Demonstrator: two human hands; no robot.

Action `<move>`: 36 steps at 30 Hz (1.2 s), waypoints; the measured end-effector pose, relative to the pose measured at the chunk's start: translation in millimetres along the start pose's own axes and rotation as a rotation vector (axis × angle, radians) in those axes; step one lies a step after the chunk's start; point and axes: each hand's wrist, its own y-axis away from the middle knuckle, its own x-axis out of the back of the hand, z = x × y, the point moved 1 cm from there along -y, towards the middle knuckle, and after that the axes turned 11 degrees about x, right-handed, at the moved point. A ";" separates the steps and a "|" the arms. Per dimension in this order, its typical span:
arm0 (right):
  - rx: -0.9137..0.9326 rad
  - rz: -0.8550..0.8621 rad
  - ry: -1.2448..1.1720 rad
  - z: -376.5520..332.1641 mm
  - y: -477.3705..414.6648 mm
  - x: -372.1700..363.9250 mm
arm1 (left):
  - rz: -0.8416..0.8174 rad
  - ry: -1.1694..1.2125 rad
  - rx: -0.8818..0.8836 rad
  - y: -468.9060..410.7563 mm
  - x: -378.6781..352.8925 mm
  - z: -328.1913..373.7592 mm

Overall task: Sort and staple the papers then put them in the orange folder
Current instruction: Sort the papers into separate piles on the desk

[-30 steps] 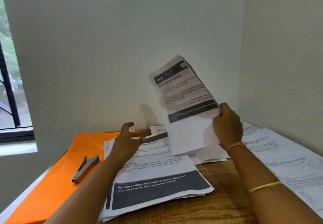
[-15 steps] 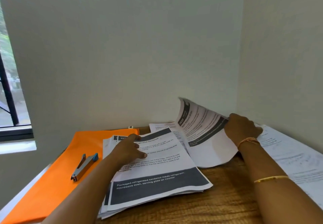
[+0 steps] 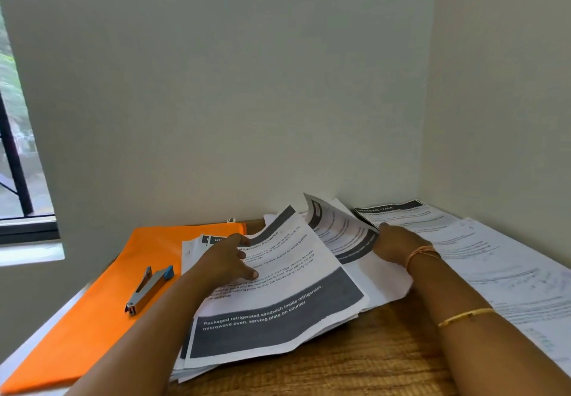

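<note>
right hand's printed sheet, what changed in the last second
The right hand lowered the white printed sheet with dark bands from upright in the air onto the papers at the right, still gripping it. The left hand settled onto the middle paper stack. The orange folder and the grey stapler with blue tip stayed put.
</note>
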 end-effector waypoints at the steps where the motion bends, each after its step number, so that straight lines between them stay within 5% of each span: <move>1: 0.000 0.006 0.018 -2.3 1.1 -4.1 | -0.003 -0.009 -0.005 0.1 -0.1 -0.4; 17: 0.152 0.216 0.392 -33.9 10.7 -0.4 | -0.030 -0.079 -0.055 -4.1 -0.8 -2.7; 22: 0.350 0.068 -0.216 -59.4 16.3 -9.7 | -0.026 -0.086 -0.059 -5.9 -1.1 -3.9; 26: 0.380 -0.065 -0.280 -78.8 22.7 -23.3 | -0.023 -0.104 -0.065 -6.6 -2.2 -3.8; 36: 0.305 -0.040 -0.460 -81.6 19.4 -34.2 | 0.042 -0.244 -0.001 -13.1 -2.0 -9.3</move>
